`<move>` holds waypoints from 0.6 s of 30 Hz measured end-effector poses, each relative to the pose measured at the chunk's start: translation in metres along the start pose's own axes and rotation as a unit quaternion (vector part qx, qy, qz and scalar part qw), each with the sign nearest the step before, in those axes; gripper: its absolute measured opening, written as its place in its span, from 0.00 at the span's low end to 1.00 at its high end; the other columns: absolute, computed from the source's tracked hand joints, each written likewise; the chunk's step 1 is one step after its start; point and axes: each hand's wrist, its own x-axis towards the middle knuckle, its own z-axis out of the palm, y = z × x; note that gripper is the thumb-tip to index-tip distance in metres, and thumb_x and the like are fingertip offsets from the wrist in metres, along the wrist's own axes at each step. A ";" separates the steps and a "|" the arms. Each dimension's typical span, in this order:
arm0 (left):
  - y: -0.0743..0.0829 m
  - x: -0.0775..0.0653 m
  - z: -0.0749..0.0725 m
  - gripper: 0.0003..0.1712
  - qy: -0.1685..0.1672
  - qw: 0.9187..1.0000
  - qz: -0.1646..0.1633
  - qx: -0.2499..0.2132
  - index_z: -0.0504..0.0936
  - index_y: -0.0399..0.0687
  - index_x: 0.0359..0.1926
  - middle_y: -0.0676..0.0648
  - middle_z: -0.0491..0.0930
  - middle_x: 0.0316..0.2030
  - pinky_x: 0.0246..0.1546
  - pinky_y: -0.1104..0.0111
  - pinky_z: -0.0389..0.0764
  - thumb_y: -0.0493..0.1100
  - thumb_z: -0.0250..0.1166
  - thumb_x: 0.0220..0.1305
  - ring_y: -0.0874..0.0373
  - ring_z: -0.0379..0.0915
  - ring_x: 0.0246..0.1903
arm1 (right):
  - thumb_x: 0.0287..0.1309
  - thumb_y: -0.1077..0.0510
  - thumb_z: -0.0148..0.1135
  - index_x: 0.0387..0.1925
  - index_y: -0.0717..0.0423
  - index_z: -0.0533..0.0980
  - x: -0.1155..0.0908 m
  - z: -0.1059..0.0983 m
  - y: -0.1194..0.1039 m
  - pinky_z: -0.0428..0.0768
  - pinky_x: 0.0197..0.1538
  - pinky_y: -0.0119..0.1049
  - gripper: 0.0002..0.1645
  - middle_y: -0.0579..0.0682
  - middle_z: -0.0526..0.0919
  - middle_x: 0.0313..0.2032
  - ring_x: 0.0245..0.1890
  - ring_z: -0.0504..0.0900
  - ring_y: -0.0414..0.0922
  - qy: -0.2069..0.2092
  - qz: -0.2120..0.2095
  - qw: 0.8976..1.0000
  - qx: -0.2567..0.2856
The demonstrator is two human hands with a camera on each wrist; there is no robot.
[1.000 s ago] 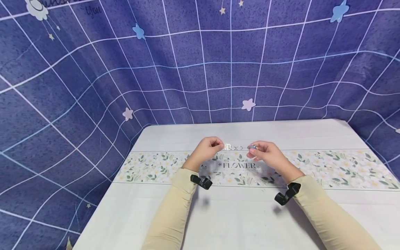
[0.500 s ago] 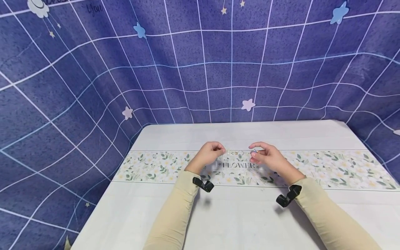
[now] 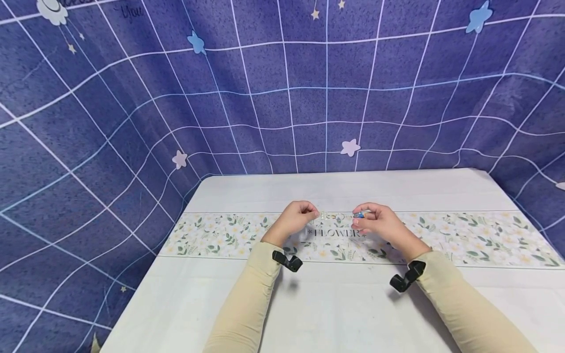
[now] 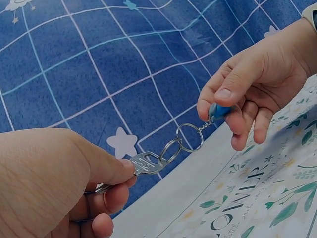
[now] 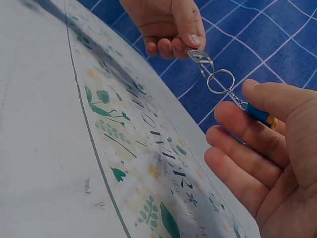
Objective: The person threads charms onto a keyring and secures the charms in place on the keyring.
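Observation:
My left hand (image 3: 295, 218) pinches a silver key (image 4: 147, 164) between thumb and forefinger, its blade mostly hidden in the fingers. A split ring passes through the key's head and links to a second ring (image 4: 190, 124), round and silver. From that ring a short chain (image 5: 239, 102) runs to a small blue charm (image 5: 257, 114) with a yellow end. Thumb and fingers of my right hand (image 3: 378, 221) hold the charm. Key, rings and charm stretch in a line between both hands, above the table.
Beneath the hands lies a white tablecloth (image 3: 335, 299) with a floral band (image 3: 476, 240) lettered FLOWER. A blue grid-patterned curtain (image 3: 273, 108) with stars hangs behind the table and along its left side. Black wrist mounts (image 3: 287, 260) sit on both sleeves.
Both hands have come slightly lower in the head view, and the left has shifted a little right. The charm has turned in the right fingers and shows more blue.

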 end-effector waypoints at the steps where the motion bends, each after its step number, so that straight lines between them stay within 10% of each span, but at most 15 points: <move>1: 0.000 0.000 0.000 0.08 -0.001 1.000 -0.002 -0.002 0.85 0.44 0.37 0.53 0.76 0.27 0.32 0.67 0.70 0.43 0.63 0.72 0.59 0.66 0.28 | 0.65 0.60 0.67 0.56 0.71 0.72 0.000 0.000 0.000 0.86 0.44 0.44 0.25 0.63 0.88 0.41 0.40 0.89 0.51 0.000 0.004 1.000 -0.003; 8: -0.002 0.000 0.001 0.08 0.001 1.000 -0.007 -0.006 0.85 0.45 0.37 0.53 0.75 0.26 0.31 0.67 0.70 0.43 0.63 0.72 0.59 0.66 0.27 | 0.63 0.59 0.70 0.57 0.71 0.72 0.001 0.000 0.000 0.86 0.42 0.41 0.28 0.57 0.88 0.34 0.36 0.87 0.62 0.000 0.003 1.000 -0.020; 18: -0.004 -0.001 0.002 0.10 -0.008 1.000 -0.012 -0.013 0.86 0.42 0.38 0.52 0.77 0.28 0.33 0.66 0.71 0.44 0.64 0.72 0.58 0.68 0.29 | 0.68 0.59 0.64 0.52 0.74 0.75 0.000 0.001 -0.001 0.86 0.40 0.45 0.20 0.64 0.87 0.39 0.38 0.88 0.53 0.012 -0.035 0.999 -0.034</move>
